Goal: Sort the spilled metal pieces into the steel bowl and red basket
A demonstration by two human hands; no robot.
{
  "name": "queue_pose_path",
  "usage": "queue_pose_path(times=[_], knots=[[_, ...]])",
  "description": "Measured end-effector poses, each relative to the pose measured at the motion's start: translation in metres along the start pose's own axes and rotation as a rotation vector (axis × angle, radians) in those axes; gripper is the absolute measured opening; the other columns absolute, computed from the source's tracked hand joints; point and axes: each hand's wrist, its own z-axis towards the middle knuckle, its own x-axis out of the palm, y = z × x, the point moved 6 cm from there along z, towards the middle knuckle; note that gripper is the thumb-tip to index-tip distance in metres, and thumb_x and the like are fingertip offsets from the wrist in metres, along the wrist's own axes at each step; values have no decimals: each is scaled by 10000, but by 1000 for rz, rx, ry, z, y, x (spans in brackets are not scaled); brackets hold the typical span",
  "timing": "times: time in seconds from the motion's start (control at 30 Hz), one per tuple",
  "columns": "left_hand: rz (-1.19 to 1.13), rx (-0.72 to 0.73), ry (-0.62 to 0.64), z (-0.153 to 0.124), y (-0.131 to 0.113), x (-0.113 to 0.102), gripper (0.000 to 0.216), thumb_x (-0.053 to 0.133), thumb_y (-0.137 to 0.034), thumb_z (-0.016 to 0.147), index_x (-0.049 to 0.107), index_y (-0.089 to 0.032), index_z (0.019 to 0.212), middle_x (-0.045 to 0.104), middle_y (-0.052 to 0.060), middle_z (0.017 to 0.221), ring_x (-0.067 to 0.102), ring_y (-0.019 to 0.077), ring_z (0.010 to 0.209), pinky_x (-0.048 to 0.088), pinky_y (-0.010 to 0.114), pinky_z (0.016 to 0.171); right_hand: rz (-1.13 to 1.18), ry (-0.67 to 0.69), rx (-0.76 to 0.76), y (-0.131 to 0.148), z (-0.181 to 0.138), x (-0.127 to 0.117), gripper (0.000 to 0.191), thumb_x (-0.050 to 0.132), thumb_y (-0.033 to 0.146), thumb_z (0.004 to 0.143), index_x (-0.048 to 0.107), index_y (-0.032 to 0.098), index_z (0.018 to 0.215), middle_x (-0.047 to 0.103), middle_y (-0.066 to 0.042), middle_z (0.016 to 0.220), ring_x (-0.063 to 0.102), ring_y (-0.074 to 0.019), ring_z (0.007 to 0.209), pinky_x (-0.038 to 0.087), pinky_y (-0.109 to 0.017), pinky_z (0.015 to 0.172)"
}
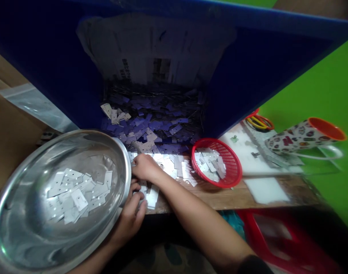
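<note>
A heap of small flat metal plates (159, 129) spills out of a tipped blue bin (248, 76) onto the wooden table. My right hand (143, 167) rests closed on the plates near the rim of a large steel bowl (25, 232). My left hand (132, 215) sits by the bowl's rim at the table edge, fingers curled round a few plates (151, 196). More plates (77, 194) lie inside the bowl.
A red mesh basket (233, 177) with several plates stands to the right. Beyond it are a white sheet (265, 190), a patterned mug (302, 135) with an orange rim, and a clear plastic bag (34, 102) at left. A red crate (276, 236) sits below the table.
</note>
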Motion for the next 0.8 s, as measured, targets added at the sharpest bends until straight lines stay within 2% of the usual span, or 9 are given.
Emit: queue_pose_path(times=[0.1, 0.23, 0.4, 0.53, 0.63, 0.7, 0.8], knots=[[11, 41, 36, 1, -4, 4, 201, 521, -127, 825, 562, -191, 1010, 529, 142, 1265, 422, 306, 1288, 319, 497, 1079, 123, -37, -26, -6, 4, 1, 237, 608, 343, 691, 561, 177, 528, 504, 19, 534, 436, -117, 562, 283, -232, 503], [-64, 76, 61, 6, -10, 13, 288, 477, -105, 867, 545, -162, 1140, 443, 179, 1403, 334, 300, 1372, 327, 496, 1103, 307, -68, -63, -17, 5, -10, 218, 584, 316, 689, 529, 172, 535, 387, 63, 492, 377, -88, 532, 251, -209, 483], [-81, 49, 73, 16, -4, 26, 315, 458, -108, 884, 557, -171, 1177, 491, 163, 1380, 360, 269, 1368, 377, 464, 1088, 506, -114, -56, -42, -14, -38, 244, 591, 380, 696, 545, 166, 589, 431, 61, 531, 381, -83, 510, 273, -202, 471], [-139, 33, 30, 24, -5, 23, 298, 471, -110, 881, 590, -172, 1147, 533, 148, 1342, 366, 276, 1360, 343, 489, 1105, 668, -171, -26, -66, -46, -44, 285, 607, 436, 720, 610, 151, 698, 529, 33, 601, 428, -95, 524, 338, -217, 505], [-376, -105, -16, 29, -12, 14, 274, 493, -158, 894, 595, -197, 1145, 576, 115, 1282, 464, 240, 1278, 360, 436, 1091, 908, -217, 6, -81, -69, -39, 262, 674, 401, 715, 651, 141, 743, 589, 14, 656, 463, -102, 561, 370, -228, 560], [-644, -294, -28, 32, -15, 13, 200, 513, -221, 901, 621, -200, 1068, 629, 95, 1169, 560, 211, 1147, 428, 375, 1019, 1015, -248, 37, -87, -80, -36, 247, 712, 385, 708, 642, 148, 707, 580, 27, 630, 452, -94, 552, 357, -221, 559], [-1148, -592, -18, 39, -25, 27, 186, 569, -304, 882, 632, -190, 1015, 674, 74, 1046, 617, 195, 1030, 474, 325, 935, 1096, -273, 44, -86, -91, -34, 242, 734, 381, 704, 650, 154, 705, 603, 28, 641, 481, -101, 573, 376, -224, 587]])
